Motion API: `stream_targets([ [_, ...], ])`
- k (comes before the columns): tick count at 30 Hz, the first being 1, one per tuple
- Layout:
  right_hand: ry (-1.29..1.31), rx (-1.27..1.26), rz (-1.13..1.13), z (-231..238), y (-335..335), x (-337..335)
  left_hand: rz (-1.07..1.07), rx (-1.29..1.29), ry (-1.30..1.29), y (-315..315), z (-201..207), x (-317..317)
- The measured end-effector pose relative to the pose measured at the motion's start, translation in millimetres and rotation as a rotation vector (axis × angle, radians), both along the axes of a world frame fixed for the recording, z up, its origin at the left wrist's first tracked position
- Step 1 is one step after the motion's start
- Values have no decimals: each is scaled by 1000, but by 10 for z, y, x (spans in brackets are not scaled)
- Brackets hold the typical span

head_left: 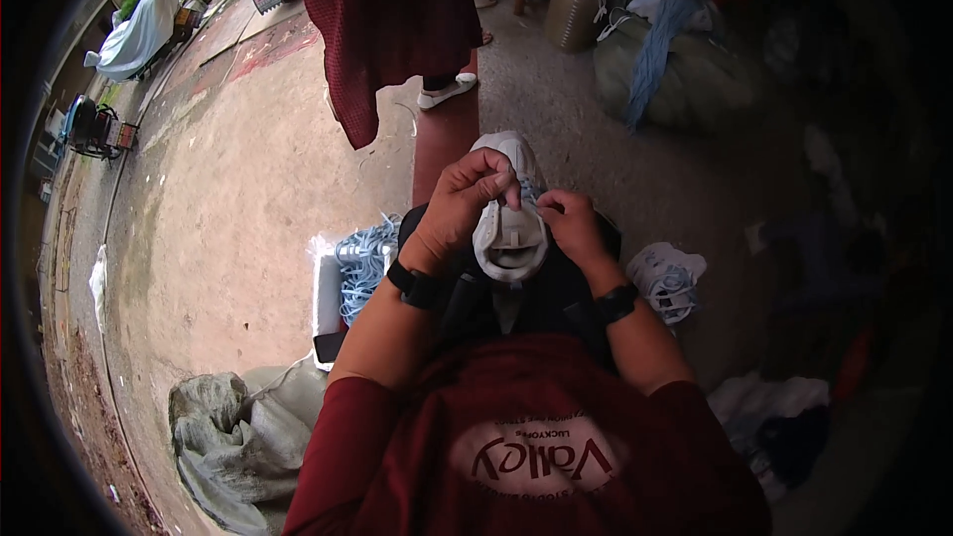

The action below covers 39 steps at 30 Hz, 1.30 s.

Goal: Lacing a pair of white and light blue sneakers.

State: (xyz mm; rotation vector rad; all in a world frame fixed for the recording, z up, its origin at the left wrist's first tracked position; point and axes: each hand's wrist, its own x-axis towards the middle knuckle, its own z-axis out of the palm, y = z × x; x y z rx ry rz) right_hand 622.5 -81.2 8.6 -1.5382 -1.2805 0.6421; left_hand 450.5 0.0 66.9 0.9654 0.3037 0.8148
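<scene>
A white sneaker (509, 241) rests on my lap, its opening toward me and its toe pointing away. Light blue shoelace (529, 191) shows at its front, between my hands. My left hand (465, 201) is raised over the shoe's left side, thumb and fingers pinched together; what they hold is too small to make out. On the right side of the shoe, my right hand (574, 225) has its thumb and forefinger closed at the edge of the lacing, where the blue lace runs.
A white box of blue laces (365, 263) stands at my left, and a bag with more laces (667, 281) at my right. A grey-green sack (233, 437) lies lower left. Ahead, a person in a dark red garment (397, 30) stands by a reddish strip. Larger sacks (665, 69) sit far right.
</scene>
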Motion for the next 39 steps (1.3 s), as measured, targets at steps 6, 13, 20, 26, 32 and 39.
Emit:
stream_targets([
  [6, -522, -129, 26, 7, 160, -117, -438, 263, 232, -357, -127, -407],
  [13, -860, -245, 78, 74, 230, -162, -461, 267, 258, -382, -203, -459],
  [20, -832, -163, 179, 32, 328, -158, -407, 177, 179, -379, -304, -521],
  [26, -799, -175, 74, -62, 332, -204, -412, 112, 166, -338, -341, -541],
  [32, -474, 146, 21, -167, 170, -134, -376, 409, 199, -303, -445, -461],
  [39, -456, 152, -62, -319, 241, -207, 211, 613, 725, -39, -652, -129],
])
